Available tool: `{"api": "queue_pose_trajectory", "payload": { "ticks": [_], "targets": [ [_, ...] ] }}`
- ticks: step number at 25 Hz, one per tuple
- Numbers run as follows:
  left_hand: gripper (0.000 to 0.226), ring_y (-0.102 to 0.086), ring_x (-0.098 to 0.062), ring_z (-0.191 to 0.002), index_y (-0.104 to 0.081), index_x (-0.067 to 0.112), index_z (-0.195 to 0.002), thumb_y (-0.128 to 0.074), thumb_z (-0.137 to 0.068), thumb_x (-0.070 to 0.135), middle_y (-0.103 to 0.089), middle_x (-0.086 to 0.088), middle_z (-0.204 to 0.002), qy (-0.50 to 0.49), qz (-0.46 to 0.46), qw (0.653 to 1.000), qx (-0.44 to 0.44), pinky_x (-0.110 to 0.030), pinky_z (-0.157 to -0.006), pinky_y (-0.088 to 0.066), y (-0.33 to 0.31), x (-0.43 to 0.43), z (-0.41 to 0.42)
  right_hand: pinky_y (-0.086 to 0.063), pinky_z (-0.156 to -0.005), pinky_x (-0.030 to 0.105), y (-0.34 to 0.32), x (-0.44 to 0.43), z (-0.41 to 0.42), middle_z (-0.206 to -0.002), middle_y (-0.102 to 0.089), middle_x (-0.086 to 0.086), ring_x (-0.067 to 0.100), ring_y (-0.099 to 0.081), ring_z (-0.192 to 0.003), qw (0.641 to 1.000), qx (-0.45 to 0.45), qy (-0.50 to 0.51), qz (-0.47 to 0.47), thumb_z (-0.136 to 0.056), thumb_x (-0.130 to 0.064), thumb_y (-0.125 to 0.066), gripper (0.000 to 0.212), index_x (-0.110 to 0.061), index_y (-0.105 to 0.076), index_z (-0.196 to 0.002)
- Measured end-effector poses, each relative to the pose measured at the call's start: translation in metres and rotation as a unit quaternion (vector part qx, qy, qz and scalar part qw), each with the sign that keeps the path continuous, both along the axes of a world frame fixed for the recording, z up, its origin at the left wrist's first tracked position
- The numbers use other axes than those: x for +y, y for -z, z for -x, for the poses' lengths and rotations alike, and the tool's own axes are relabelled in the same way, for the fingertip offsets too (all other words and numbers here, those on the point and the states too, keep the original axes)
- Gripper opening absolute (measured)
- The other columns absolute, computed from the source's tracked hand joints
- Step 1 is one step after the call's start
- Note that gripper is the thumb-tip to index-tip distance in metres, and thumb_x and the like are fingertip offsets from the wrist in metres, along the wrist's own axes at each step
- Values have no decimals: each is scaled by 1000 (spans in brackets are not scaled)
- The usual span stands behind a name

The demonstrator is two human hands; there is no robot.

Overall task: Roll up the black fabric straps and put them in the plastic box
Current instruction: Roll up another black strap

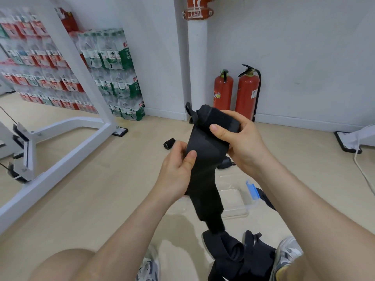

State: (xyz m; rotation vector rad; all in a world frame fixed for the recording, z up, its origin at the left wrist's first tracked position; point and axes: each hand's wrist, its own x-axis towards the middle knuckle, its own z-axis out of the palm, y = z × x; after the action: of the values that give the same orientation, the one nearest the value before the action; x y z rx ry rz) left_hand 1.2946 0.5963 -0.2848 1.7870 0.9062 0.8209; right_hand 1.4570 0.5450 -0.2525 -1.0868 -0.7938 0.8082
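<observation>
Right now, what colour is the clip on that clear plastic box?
Blue. The clip on the plastic box shows best in the head view.

The hanging strap [204,175] hides part of the plastic box [236,202]; the bottom edge crops the strap pile [233,258].

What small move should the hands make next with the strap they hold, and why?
Probably roll the top one turn further down the strap. The right hand grips the rolled upper end of the black strap, the left hand pinches the flat part just below it, and a long tail hangs loose toward the floor, so it does not look ready for the plastic box.
</observation>
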Motion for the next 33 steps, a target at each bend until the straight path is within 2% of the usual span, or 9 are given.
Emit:
{"api": "queue_pose_trajectory", "payload": {
  "ticks": [3, 6, 14, 18, 22, 24, 28, 31, 33],
  "targets": [
    [14, -72, -24, -89, -55, 21, -105, -62, -95, 27, -73, -10, -98, 26, 164, 982, -94, -41, -78, -59, -6, -11, -5, -59, -85, 40, 1, 0, 0, -108, -69, 4, 21, -68, -102, 996, -79, 25, 8, -85, -9, -74, 34, -15, -62, -117],
    [31, -72, -23, -98, -62, 16, -115, -71, -86, 21, -75, -4, -105, 85, 222, 966, -103, -40, -86, -58, -6, -12, -6, -58, -86, 34, 3, -1, 3, -110, -66, 1, 15, -65, -102, 988, -149, 50, 2, -87, -9, -73, 35, -16, -58, -118],
    [26, -69, -16, -101, -52, 29, -117, -61, -95, 17, -71, 2, -111, 95, 152, 981, -79, -38, -88, -57, -4, -20, -9, -52, -84, 20, 3, -5, 9, -106, -64, -5, 5, -62, -96, 969, -233, 78, -23, -83, 4, -70, 38, -14, -59, -114],
    [62, -72, -9, -86, -42, 31, -132, -65, -76, 40, -72, 2, -105, 88, 201, 959, -180, -23, -68, -56, -32, -4, 7, -49, -86, 20, 2, -7, 20, -103, -63, -7, 5, -62, -96, 964, -263, 14, -36, -83, 4, -71, 40, -22, -56, -109],
    [38, -71, -18, -83, -67, 25, -110, -65, -76, 42, -72, -5, -95, 55, 141, 973, -175, -26, -60, -55, -41, 7, 14, -51, -85, 20, 2, -8, 32, -102, -60, -10, 3, -61, -95, 948, -314, -49, -32, -86, 2, -70, 41, -23, -52, -112],
    [27, -72, -18, -81, -71, 22, -102, -70, -77, 33, -73, -5, -90, 33, 134, 973, -185, -28, -60, -56, -39, 8, 16, -56, -82, 27, 0, -12, 35, -101, -61, -6, 8, -64, -92, 959, -270, -84, 3, -90, -6, -68, 37, -26, -48, -115],
    [23, -69, -16, -75, -71, 19, -102, -70, -84, 3, -69, -8, -88, 20, 108, 976, -190, -30, -60, -57, -40, 8, 17, -60, -79, 40, 0, -8, 41, -109, -67, 11, 19, -70, -91, 990, -13, -100, 99, -95, -42, -57, 26, -24, -53, -114],
    [31, -68, -8, -76, -72, 23, -97, -69, -83, -5, -70, 2, -84, 10, 74, 981, -179, -28, -64, -58, -36, 7, 15, -54, -95, 53, 2, -3, 41, -108, -70, 14, 27, -70, -101, 987, 9, -89, 134, -93, -50, -57, 42, -15, -59, -115],
    [37, -68, -6, -82, -72, 26, -95, -70, -82, -8, -72, 10, -84, 11, 44, 984, -174, -26, -73, -57, -32, 6, 14, -53, -97, 51, 2, -4, 44, -98, -70, 10, 24, -69, -94, 988, 45, -79, 124, -92, -45, -60, 43, -9, -58, -116]
  ]
}}
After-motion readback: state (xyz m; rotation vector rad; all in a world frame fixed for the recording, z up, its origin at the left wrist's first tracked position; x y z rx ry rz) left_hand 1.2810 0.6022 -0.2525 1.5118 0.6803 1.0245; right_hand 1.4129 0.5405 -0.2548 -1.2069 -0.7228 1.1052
